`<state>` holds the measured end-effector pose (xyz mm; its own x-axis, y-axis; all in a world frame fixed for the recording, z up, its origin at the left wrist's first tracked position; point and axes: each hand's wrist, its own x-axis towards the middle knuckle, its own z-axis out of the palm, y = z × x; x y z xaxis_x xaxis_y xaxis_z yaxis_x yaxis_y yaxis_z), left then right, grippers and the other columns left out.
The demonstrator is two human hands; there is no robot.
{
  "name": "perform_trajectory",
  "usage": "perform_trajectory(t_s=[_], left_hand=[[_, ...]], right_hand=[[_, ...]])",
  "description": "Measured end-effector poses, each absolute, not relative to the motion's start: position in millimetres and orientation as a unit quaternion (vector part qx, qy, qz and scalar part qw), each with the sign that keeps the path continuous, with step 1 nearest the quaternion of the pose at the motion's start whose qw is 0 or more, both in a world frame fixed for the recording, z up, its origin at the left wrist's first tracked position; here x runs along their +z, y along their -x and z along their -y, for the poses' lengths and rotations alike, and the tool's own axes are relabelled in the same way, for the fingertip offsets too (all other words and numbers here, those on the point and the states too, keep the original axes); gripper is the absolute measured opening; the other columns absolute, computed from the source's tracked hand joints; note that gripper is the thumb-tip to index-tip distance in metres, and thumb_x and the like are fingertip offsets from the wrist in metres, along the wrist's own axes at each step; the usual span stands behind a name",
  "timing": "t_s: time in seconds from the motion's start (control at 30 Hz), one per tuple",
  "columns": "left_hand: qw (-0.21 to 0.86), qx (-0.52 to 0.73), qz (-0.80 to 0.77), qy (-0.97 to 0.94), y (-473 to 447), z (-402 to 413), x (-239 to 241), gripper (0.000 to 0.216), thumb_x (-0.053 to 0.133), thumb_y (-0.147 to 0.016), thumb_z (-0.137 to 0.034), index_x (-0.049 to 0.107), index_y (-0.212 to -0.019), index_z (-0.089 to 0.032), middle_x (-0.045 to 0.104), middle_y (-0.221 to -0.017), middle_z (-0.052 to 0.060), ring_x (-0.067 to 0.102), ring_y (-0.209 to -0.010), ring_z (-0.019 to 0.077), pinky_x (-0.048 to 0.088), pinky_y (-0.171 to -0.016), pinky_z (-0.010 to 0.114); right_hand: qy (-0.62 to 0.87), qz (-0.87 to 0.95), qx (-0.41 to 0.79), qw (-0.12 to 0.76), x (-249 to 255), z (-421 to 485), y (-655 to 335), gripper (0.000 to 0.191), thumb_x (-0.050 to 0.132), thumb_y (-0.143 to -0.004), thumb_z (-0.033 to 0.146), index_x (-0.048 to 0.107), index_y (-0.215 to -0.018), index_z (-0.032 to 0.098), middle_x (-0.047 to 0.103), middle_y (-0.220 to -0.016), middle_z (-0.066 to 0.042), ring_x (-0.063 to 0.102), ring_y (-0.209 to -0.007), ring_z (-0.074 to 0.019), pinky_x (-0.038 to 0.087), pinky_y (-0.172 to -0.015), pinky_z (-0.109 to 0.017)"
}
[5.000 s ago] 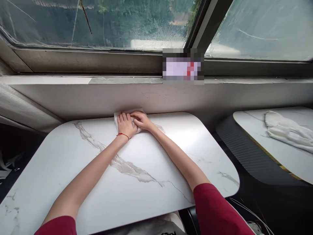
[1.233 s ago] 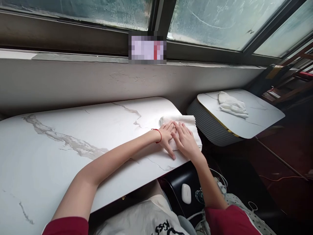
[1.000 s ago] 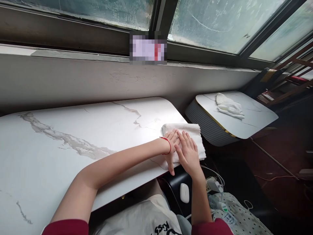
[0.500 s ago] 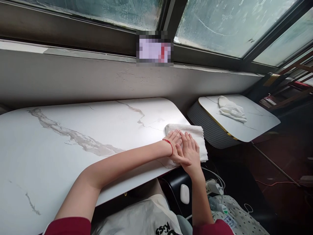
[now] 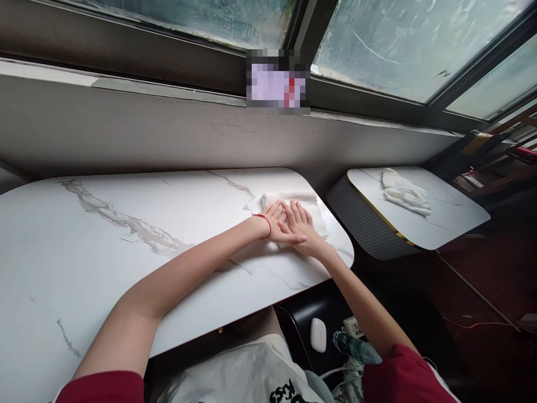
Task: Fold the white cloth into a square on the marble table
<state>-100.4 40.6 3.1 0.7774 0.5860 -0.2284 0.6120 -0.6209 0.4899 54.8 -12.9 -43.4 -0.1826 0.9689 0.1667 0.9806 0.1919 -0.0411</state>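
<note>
A white folded cloth [image 5: 312, 208] lies on the white marble-patterned tabletop [image 5: 126, 246], toward its right end. My left hand [image 5: 274, 223], with a red string round the wrist, presses flat on the cloth with fingers stretched out. My right hand [image 5: 302, 226] lies flat beside it and partly over it, fingers spread, also pressing on the cloth. Most of the cloth is hidden under both hands.
A grey wall ledge [image 5: 168, 129] and window frame run along the far side. To the right stands a second small marble table [image 5: 444, 218] with a crumpled white cloth [image 5: 405, 193]. Below the table edge sit a white charger [image 5: 318, 334], cables and a bottle [image 5: 354, 347].
Both hands have slid the cloth from the table's near right edge back and a little leftward, away from me. Five seconds ago they pressed it at the middle of the far edge.
</note>
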Motion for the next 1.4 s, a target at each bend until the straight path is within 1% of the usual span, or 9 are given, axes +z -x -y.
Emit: perform_trajectory(t_s=[0.1, 0.23, 0.3, 0.47, 0.63, 0.87, 1.03, 1.23, 1.4], left_hand=[[0.258, 0.014, -0.360, -0.896, 111.6, -66.9, -0.9, 0.118, 0.036, -0.073, -0.090, 0.014, -0.160, -0.012, 0.006, -0.167, 0.013, -0.002, -0.154, 0.0323, 0.004, -0.126, 0.052], [0.213, 0.020, -0.401, -0.891, 128.5, -96.5, -4.2, 0.116, 0.025, -0.078, -0.088, 0.012, -0.159, -0.007, 0.004, -0.167, 0.016, -0.002, -0.155, 0.0306, 0.002, -0.126, 0.048], [0.193, 0.026, -0.418, -0.887, 138.1, -107.5, -4.2, 0.113, 0.022, -0.080, -0.086, 0.011, -0.159, -0.007, 0.004, -0.167, 0.016, -0.002, -0.155, 0.0301, 0.002, -0.126, 0.046], [0.161, 0.059, -0.451, -0.876, 164.4, -126.8, -3.6, 0.104, 0.022, -0.085, -0.080, 0.014, -0.159, -0.007, 0.010, -0.167, 0.015, 0.003, -0.156, 0.0296, 0.004, -0.126, 0.044], [0.139, 0.074, -0.446, -0.881, 178.6, -134.8, -6.7, 0.102, 0.019, -0.085, -0.080, 0.013, -0.159, -0.010, 0.009, -0.168, 0.014, 0.006, -0.156, 0.0262, 0.005, -0.126, 0.042], [0.105, 0.075, -0.445, -0.886, 188.8, -122.1, -10.7, 0.097, 0.023, -0.088, -0.075, 0.016, -0.159, -0.009, 0.012, -0.167, 0.015, 0.007, -0.156, 0.0263, 0.005, -0.126, 0.042], [0.089, 0.075, -0.453, -0.884, 219.4, -94.4, -13.4, 0.099, 0.028, -0.088, -0.074, 0.021, -0.157, -0.004, 0.015, -0.166, 0.018, 0.009, -0.155, 0.0278, 0.006, -0.126, 0.041], [0.057, 0.081, -0.477, -0.873, 263.0, -48.4, -14.5, 0.100, 0.030, -0.086, -0.077, 0.023, -0.157, -0.007, 0.015, -0.167, 0.015, 0.010, -0.155, 0.0277, 0.006, -0.127, 0.041], [0.062, 0.083, -0.428, -0.898, 287.7, -1.1, -16.3, 0.107, 0.042, -0.080, -0.083, 0.025, -0.157, -0.011, 0.017, -0.166, 0.016, 0.013, -0.155, 0.0314, 0.010, -0.127, 0.045]], right_hand=[[0.629, 0.775, -0.033, 0.057, -38.3, -26.7, -43.3, 0.069, 0.029, -0.102, 0.050, 0.019, -0.160, 0.014, 0.020, -0.165, -0.020, 0.011, -0.155, -0.0319, 0.018, -0.121, -0.054], [0.617, 0.785, -0.034, 0.043, -33.7, -72.2, -24.1, 0.068, 0.031, -0.103, 0.047, 0.019, -0.160, 0.012, 0.018, -0.165, -0.020, 0.012, -0.155, -0.0306, 0.015, -0.123, -0.050], [0.611, 0.790, -0.029, 0.046, -30.8, -89.4, -13.0, 0.067, 0.030, -0.104, 0.047, 0.020, -0.160, 0.013, 0.018, -0.166, -0.018, 0.012, -0.155, -0.0300, 0.015, -0.123, -0.049], [0.606, 0.794, -0.006, 0.048, -20.8, -115.0, 18.3, 0.067, 0.029, -0.105, 0.048, 0.018, -0.161, 0.012, 0.016, -0.166, -0.017, 0.010, -0.155, -0.0280, 0.013, -0.124, -0.045], [0.605, 0.792, -0.015, 0.082, -20.8, -122.1, 33.6, 0.070, 0.028, -0.104, 0.052, 0.017, -0.161, 0.012, 0.015, -0.167, -0.016, 0.008, -0.156, -0.0280, 0.012, -0.124, -0.045], [0.586, 0.804, -0.036, 0.095, -26.8, -112.3, 38.5, 0.071, 0.032, -0.103, 0.054, 0.020, -0.161, 0.014, 0.017, -0.166, -0.016, 0.014, -0.154, -0.0321, 0.014, -0.123, -0.047], [0.548, 0.830, -0.037, 0.099, -25.4, -91.4, 60.9, 0.073, 0.033, -0.101, 0.058, 0.022, -0.160, 0.016, 0.016, -0.166, -0.017, 0.013, -0.154, -0.0339, 0.014, -0.123, -0.049], [0.497, 0.861, -0.023, 0.108, -22.3, -60.3, 93.3, 0.087, 0.036, -0.099, 0.063, 0.015, -0.160, 0.005, 0.017, -0.166, -0.018, 0.013, -0.154, -0.0334, 0.012, -0.124, -0.045], [0.490, 0.862, -0.026, 0.126, -28.3, -6.1, 107.5, 0.089, 0.036, -0.096, 0.068, 0.022, -0.159, 0.005, 0.019, -0.164, -0.023, 0.016, -0.153, -0.0374, 0.015, -0.122, -0.051]])
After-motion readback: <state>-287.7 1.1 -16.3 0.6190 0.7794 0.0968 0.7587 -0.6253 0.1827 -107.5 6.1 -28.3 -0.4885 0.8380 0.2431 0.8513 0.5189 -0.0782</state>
